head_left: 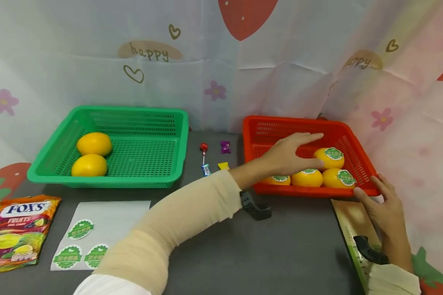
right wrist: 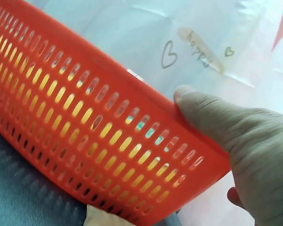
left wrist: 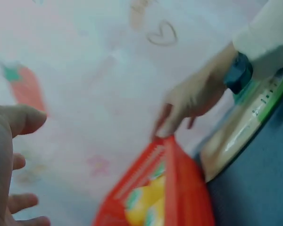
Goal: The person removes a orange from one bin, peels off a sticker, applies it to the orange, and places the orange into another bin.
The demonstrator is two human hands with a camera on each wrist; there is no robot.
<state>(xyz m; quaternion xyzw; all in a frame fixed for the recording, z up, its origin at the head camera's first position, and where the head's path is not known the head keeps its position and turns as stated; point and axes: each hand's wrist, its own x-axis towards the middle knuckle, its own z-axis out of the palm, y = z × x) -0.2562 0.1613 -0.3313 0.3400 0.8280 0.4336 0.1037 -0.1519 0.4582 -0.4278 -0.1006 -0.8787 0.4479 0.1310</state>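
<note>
My left hand (head_left: pixel 289 155) reaches over the red basket (head_left: pixel 280 121), its thumb and fingers spread apart with nothing between them. Below and beside it lie several round orange-yellow fruits (head_left: pixel 307 178) with green-and-white stickers, the nearest one (head_left: pixel 323 159) close by the thumb tip. At the basket's near right corner, my right hand (head_left: pixel 388 211) grips the rim. Its thumb (right wrist: pixel 203 110) lies on the rim in the right wrist view, while most of its fingers are hidden. In the left wrist view, that basket (left wrist: pixel 184 188) appears tilted and blurred.
A green basket (head_left: pixel 144 179) with two unstickered fruits (head_left: pixel 92 153) stands at left. In front are a sticker sheet (head_left: pixel 114 213) and a Fox's candy bag (head_left: pixel 20 233). Between the baskets lie a lollipop (head_left: pixel 204 147) and wrapped candies (head_left: pixel 225 147). A brown packet (head_left: pixel 350 217) lies under my right arm.
</note>
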